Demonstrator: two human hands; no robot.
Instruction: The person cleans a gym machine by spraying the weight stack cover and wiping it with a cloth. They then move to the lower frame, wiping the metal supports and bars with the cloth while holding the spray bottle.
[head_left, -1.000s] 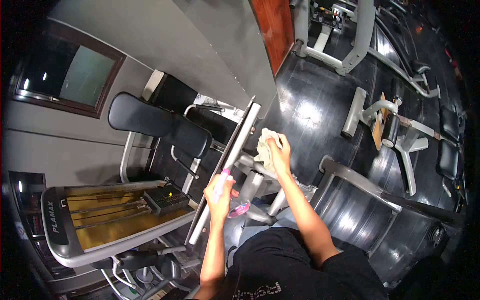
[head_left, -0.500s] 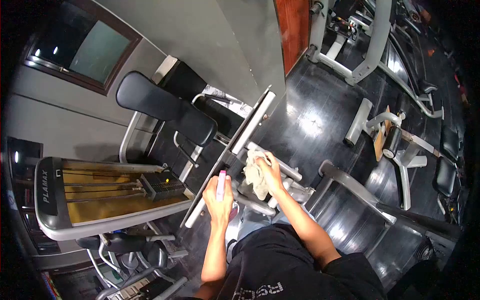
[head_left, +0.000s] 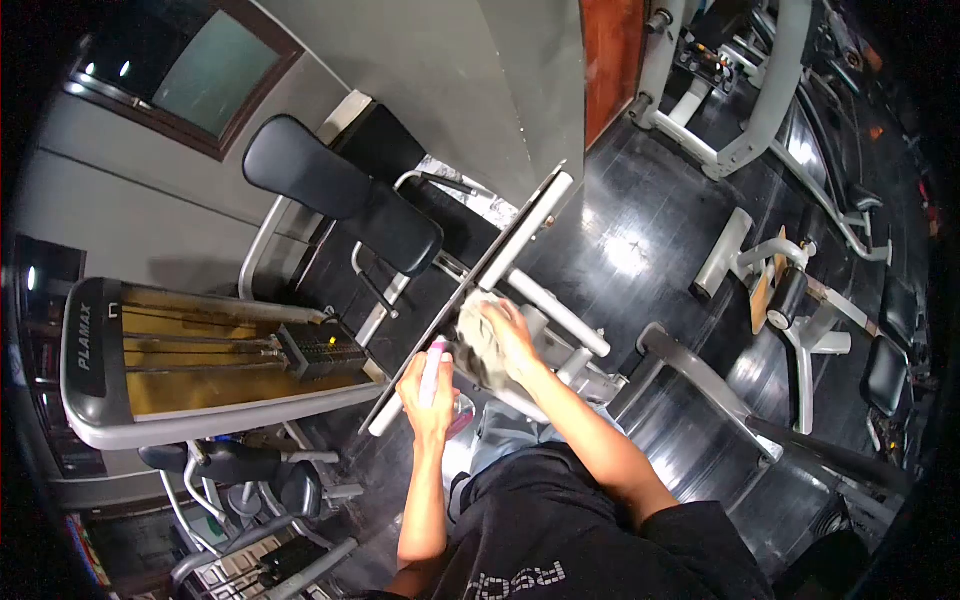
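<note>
My left hand (head_left: pixel 424 408) is closed around a spray bottle (head_left: pixel 433 370). Its white and pink spray head points away from me, and part of the clear body with pinkish liquid shows beside my wrist. In my right hand (head_left: pixel 512 342) is a bunched cream cloth (head_left: pixel 480 328), slightly blurred at its lower edge. The cloth lies against or just over the long light-coloured frame bar (head_left: pixel 525 232) of a gym machine; contact is hard to make out. Both hands are close together, with the bottle left of the cloth.
A black padded seat (head_left: pixel 400 232) stands beyond the bar. On the left is a weight-stack housing (head_left: pixel 92 360) marked PLAMAX. A grey curved tube frame (head_left: pixel 690 375) and another machine's roller pad (head_left: pixel 787 298) are to the right, on a shiny black floor (head_left: pixel 625 250).
My right hand has moved left with the cloth, up to the bar and nearer the spray bottle. My left hand has shifted slightly left. The camera view has also shifted a little.
</note>
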